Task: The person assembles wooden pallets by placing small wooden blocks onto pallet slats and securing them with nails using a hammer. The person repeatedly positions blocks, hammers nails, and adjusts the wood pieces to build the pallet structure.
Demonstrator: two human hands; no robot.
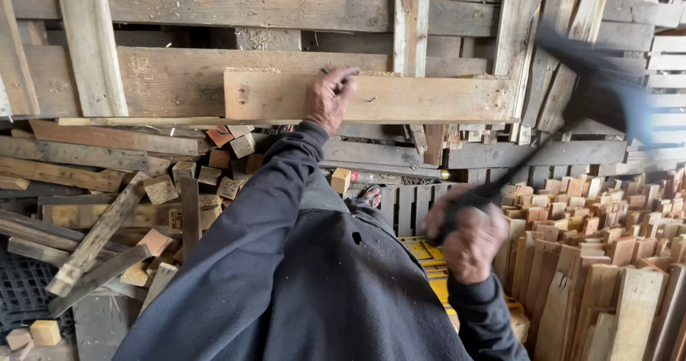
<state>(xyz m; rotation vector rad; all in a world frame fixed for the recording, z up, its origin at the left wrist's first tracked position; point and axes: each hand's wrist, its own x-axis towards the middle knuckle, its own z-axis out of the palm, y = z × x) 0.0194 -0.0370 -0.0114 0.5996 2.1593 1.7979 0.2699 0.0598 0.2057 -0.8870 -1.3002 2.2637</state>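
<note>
Hammer raised over a nail in a held plank

The left hand point(329, 98) steadies a pale, rough-sawn wooden plank point(400, 98) set flat against the stacked grey pallets point(179, 3); its grip is curled closed over the plank's top edge, fingers just beside a bent steel nail point(371, 99) sticking from the face. The right hand point(468, 243) has its grip fully closed round the dark handle of a motion-blurred hammer point(572, 82), raised up and to the right. To strike well, I judge the holding fingers should stay clear of the nail and the plank be pressed firm so that it cannot bounce.
</note>
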